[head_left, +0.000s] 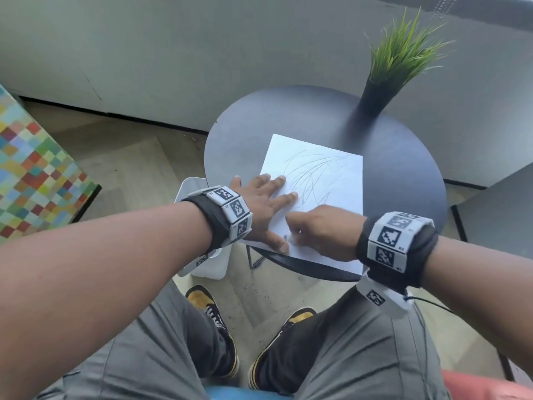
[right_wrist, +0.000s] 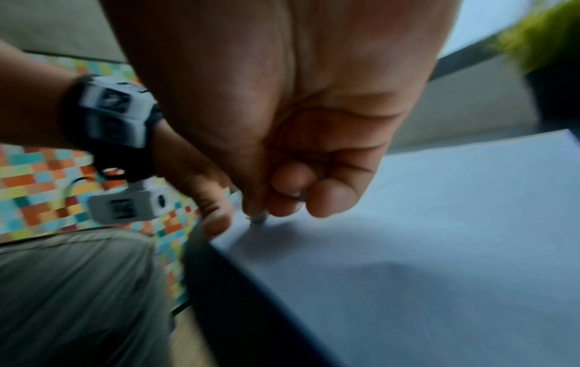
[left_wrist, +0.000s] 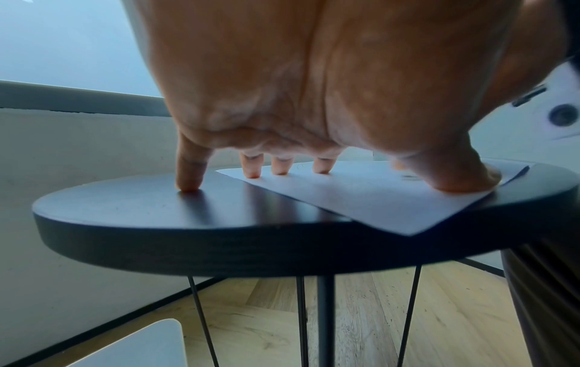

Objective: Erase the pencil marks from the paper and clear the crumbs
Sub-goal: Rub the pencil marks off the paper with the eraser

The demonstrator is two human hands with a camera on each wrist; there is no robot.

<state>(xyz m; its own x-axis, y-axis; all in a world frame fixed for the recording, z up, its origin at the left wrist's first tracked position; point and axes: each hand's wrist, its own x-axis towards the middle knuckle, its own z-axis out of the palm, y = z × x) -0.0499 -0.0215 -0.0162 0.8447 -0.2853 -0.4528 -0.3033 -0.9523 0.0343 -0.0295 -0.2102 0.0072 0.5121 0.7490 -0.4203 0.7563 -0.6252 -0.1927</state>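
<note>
- my left hand (head_left: 261, 203) lies spread flat, fingers pressing the paper (head_left: 331, 180) down on the round dark table (head_left: 239, 140).
- my right hand (head_left: 320, 230) is curled, pinching a small eraser (right_wrist: 259, 219) against the sheet's near corner.
- pencil marks (head_left: 311, 174) cover the middle of the paper.
- potted grass (head_left: 401, 53) stands at the table's far edge.

We find bare counter (head_left: 239, 145) left of and beyond the paper (head_left: 331, 180). The potted plant (head_left: 380, 82) blocks the far right edge. The left hand (head_left: 259, 203) spreads over the paper's left margin; the right hand (head_left: 320, 232) covers its near corner.
</note>
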